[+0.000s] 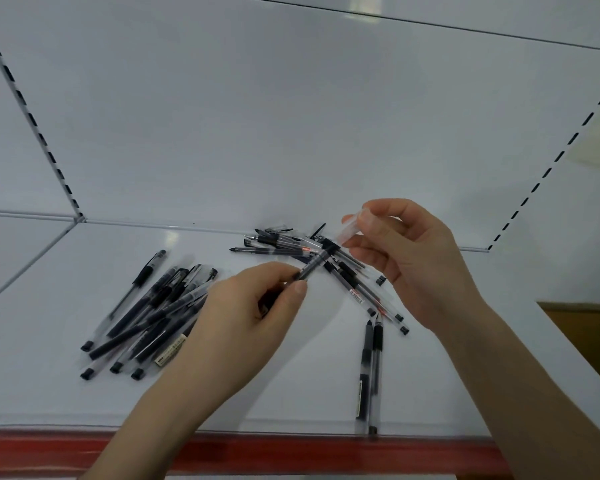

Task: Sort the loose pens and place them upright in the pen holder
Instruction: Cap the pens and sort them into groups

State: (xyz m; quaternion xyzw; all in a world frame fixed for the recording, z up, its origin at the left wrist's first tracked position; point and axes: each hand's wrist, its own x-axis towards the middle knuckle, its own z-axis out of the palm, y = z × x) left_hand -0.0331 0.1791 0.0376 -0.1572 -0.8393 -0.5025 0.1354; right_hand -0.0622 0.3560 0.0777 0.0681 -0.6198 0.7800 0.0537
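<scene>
1. Two hands above the shelf (291,393); left hand (246,317) pinches a black pen (314,266), angled up-right.
2. Fingers curled, right hand (406,261) pinches a clear cap (355,225) near its tip.
3. Heaped on shelf: loose pens (146,317).

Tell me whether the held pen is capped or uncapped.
Uncapped: the left hand grips the pen, its black front end bare; the right hand pinches a clear cap beside it.

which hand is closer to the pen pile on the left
Left. The left hand sits at the right edge of the pen pile; the right hand is well to its right.
</scene>
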